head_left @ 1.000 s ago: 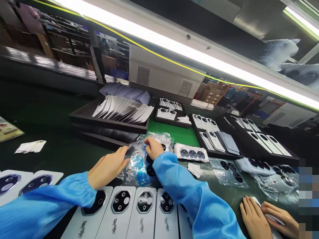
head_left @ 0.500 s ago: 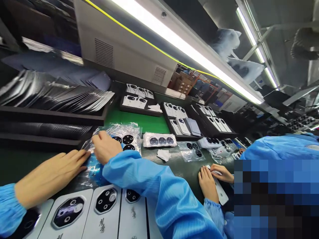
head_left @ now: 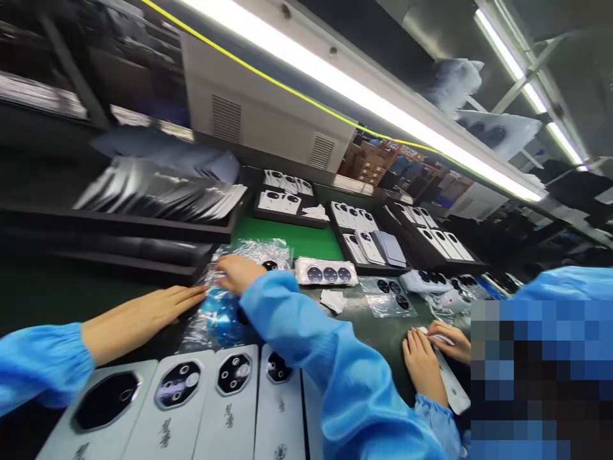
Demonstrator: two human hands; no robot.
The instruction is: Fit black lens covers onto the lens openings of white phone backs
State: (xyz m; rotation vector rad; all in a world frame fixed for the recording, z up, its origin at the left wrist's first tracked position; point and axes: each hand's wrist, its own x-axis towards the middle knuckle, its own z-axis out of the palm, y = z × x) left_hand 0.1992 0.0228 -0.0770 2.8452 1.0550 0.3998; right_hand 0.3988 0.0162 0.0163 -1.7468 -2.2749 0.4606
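A clear plastic sheet (head_left: 194, 335) with round black camera-lens pieces and a patch of blue film (head_left: 218, 310) lies on the bench in front of me. My left hand (head_left: 146, 316) rests with fingers stretched out flat, fingertips at the left edge of the sheet. Over the sheet, my right hand (head_left: 241, 273) has its fingers bent together; what they pinch is hidden. Nearest me stands a row of white phone back covers (head_left: 184, 409) with octagonal black camera areas, partly behind my right sleeve.
Black trays of phone covers (head_left: 354, 255) line the back. At left is a rack of fanned thin sheets (head_left: 167, 195). A packed strip of lens pieces (head_left: 325, 273) and a crumpled white paper (head_left: 334, 300) lie mid-bench. A co-worker's hands (head_left: 426, 361) hold a white cover at right.
The view has swung left, so the bench sits farther right in the picture. My right hand stays over the plastic, more of which it and the sleeve now cover. My left hand remains flat.
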